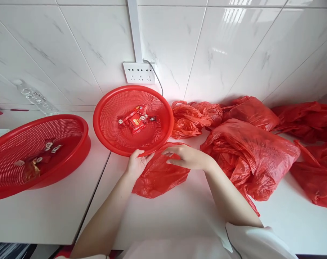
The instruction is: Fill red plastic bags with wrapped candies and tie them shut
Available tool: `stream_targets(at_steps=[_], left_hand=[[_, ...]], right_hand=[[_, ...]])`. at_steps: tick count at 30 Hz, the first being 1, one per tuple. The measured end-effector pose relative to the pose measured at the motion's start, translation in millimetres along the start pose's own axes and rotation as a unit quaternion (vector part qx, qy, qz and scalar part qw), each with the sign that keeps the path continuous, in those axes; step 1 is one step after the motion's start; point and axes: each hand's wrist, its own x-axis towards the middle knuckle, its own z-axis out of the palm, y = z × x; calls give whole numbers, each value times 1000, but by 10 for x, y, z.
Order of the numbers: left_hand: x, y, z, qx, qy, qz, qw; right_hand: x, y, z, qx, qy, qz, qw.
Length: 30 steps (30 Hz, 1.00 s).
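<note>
A red plastic bag lies flat and crumpled on the white table, in front of a round red mesh basket. My left hand is closed at the bag's upper left edge, its thumb by the basket's front rim; part of its grip is hidden. Over the bag's right side hovers my right hand, fingers loosely curved and apart from the thumb, with nothing visible in them. Inside the basket sits a small heap of red-wrapped packets, some with white labels.
Another red basket, holding a few wrapped packets, stands left. A clear plastic bottle lies behind it. Filled red bags crowd the right side. A socket panel with a cable is on the tiled wall.
</note>
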Motion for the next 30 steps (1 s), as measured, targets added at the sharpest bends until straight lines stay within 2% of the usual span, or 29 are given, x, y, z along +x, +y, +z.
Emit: stream_targets(at_steps=[3, 6, 9, 12, 17, 21, 26, 30], left_hand=[[-12, -23, -123, 26, -1, -27, 999], [10, -53, -240, 26, -15, -47, 998], [44, -84, -324, 26, -35, -62, 997], [60, -107, -364, 39, -43, -67, 996], [26, -137, -331, 69, -58, -50, 995], [-12, -134, -270, 72, -72, -40, 994], [-14, -124, -271, 75, -43, -30, 996], [15, -133, -315, 65, -56, -46, 995]], right_hand=[[62, 66, -36, 6, 21, 14, 1000], [240, 162, -25, -12, 76, 35, 996], [470, 314, 69, -96, 142, 92, 981], [646, 482, 216, -188, 175, 164, 953], [710, 681, 436, -237, 158, 176, 942], [666, 731, 521, -286, 134, 175, 933], [636, 721, 522, -307, 141, 184, 923], [609, 726, 451, -305, 149, 133, 931]])
